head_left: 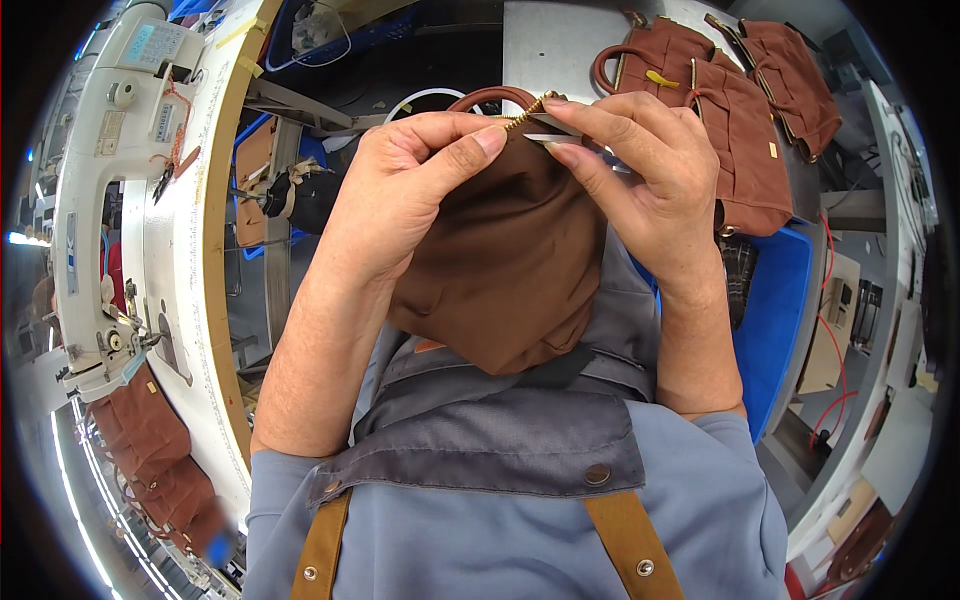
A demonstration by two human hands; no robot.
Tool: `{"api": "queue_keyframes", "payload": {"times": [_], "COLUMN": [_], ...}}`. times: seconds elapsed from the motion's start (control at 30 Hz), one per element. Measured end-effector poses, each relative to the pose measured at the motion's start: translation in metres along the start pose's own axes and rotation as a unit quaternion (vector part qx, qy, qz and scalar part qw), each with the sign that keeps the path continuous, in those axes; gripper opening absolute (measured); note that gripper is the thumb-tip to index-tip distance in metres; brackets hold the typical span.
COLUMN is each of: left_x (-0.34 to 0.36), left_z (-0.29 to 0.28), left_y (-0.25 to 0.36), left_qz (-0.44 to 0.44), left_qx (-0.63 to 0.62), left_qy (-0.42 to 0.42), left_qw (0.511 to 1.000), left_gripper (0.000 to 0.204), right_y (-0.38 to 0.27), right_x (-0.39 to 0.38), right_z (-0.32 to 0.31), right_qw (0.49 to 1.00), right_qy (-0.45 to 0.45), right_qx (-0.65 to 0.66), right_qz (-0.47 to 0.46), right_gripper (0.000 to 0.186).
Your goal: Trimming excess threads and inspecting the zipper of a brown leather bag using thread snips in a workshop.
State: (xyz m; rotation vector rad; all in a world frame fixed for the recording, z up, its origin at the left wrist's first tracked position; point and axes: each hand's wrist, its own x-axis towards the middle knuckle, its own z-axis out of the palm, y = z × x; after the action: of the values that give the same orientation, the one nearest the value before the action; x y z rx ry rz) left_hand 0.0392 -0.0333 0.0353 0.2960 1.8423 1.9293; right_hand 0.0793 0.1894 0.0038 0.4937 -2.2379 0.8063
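A brown fabric bag (490,270) rests on my lap, hanging below both hands, with a reddish-brown handle (490,97) at its far side. My left hand (410,180) pinches the brass-toothed zipper (522,115) at the bag's upper edge between thumb and fingers. From the right, my right hand (645,165) grips small metal thread snips (540,137), whose blades point left beside the zipper teeth. The fingers cover most of the snips' body. Where the zipper's lower part joins the bag is partly hidden by my hands.
A white sewing machine (110,200) stands on the table at left, with reddish-brown bags (150,450) near it. Several similar bags (740,130) lie on the metal table at upper right. A blue bin (785,320) sits at my right. My apron (490,440) covers my lap.
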Motion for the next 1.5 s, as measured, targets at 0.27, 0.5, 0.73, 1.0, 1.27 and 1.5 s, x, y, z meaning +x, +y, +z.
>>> {"api": "queue_keyframes", "payload": {"times": [0.27,0.5,0.73,1.0,1.27,1.5], "left_x": [-0.002,-0.003,-0.005,-0.004,0.001,0.003], "left_z": [0.0,0.002,0.0,0.006,0.008,0.01], "left_y": [0.0,0.0,0.0,0.004,0.007,0.01], "left_qz": [0.001,0.002,-0.015,-0.013,-0.009,-0.022], "left_qx": [0.008,0.0,0.003,0.029,0.114,0.111], "left_qy": [0.009,0.013,0.011,0.023,0.065,0.064], "left_qw": [1.0,1.0,1.0,0.999,0.991,0.991], "left_gripper": [0.024,0.022,0.021,0.018,0.01,0.012], "right_y": [-0.002,-0.003,0.004,0.001,-0.007,-0.007], "right_x": [-0.001,-0.003,0.0,-0.007,-0.003,-0.004], "right_z": [0.005,0.015,0.008,0.022,0.024,0.025], "right_qw": [1.0,0.998,0.987,0.862,0.866,0.857], "right_qy": [0.013,0.053,0.03,-0.013,0.002,0.002], "right_qx": [-0.008,-0.024,0.142,0.398,0.398,0.408], "right_qz": [0.0,-0.018,0.067,0.313,0.302,0.314], "right_gripper": [0.024,0.015,0.019,0.022,0.021,0.021]}}
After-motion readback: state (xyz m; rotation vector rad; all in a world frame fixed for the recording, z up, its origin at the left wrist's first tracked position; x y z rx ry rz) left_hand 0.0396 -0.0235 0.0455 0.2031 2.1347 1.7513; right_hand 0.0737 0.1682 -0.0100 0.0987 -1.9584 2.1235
